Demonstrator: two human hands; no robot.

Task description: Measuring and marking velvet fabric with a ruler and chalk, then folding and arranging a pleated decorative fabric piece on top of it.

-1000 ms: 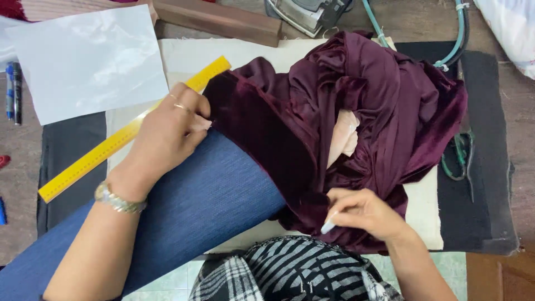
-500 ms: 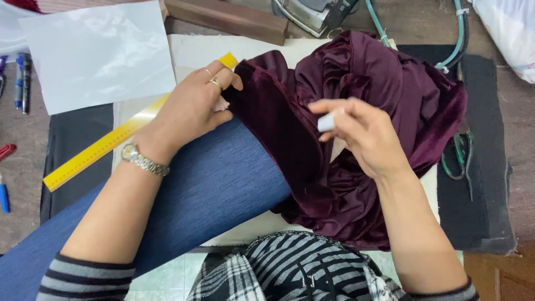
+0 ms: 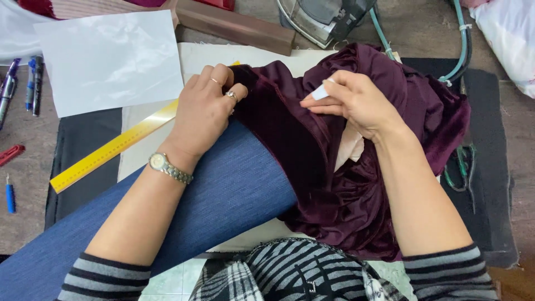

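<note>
Dark maroon velvet fabric point(image 3: 356, 184), bunched in folds over a pale padded board point(image 3: 223, 56), its near edge lapping onto a blue denim-like cloth point(image 3: 234, 189) that runs toward the lower left; part of the heap is hidden under the right forearm, and a pale lining patch point(image 3: 348, 150) shows in a gap between folds. Left hand point(image 3: 203, 114): fingers curled, pressing down at the velvet's left edge, fingertips tucked against the cloth; it covers the upper stretch of a yellow ruler point(image 3: 111, 149), whose far tip just peeks out beyond the knuckles. Right hand point(image 3: 356, 103): closed in a pinch on a small white piece point(image 3: 319, 92), possibly tailor's chalk, mostly concealed by the fingers, held over the velvet's upper fold. Sheet of white paper point(image 3: 111, 58) to the upper left. Pens point(image 3: 22, 83) at the left edge, partly cut off. Iron point(image 3: 326, 19) at top, cropped by the frame. Scissors point(image 3: 460, 167) at right, largely hidden by velvet. Brown wooden block point(image 3: 234, 25) at top.
</note>
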